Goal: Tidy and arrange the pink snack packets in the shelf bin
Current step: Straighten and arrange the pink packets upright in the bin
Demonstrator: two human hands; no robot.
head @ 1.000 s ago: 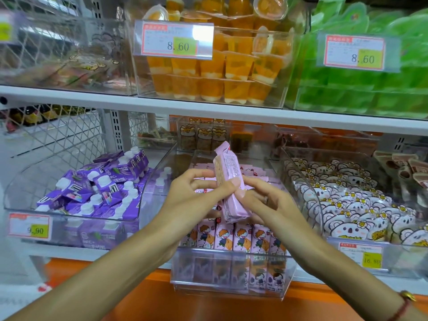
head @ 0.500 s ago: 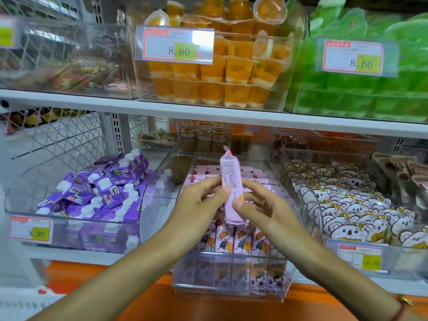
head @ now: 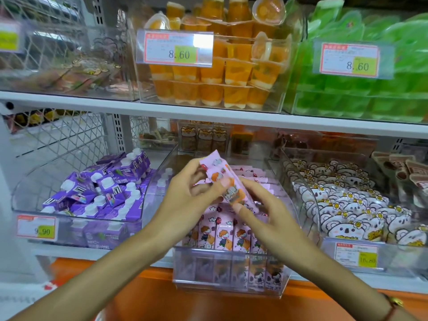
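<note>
While both hands' fingers (head: 209,189) pinch one pink packet (head: 228,183), tilted, above bin (head: 231,272)

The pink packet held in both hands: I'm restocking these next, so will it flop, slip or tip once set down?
The pink packet keeps a straight, boxy shape between the left hand and right hand, so probably fairly stiff. Its glossy wrap may be slippery. The front row stands upright, tightly packed, so alone it might tip.
</note>
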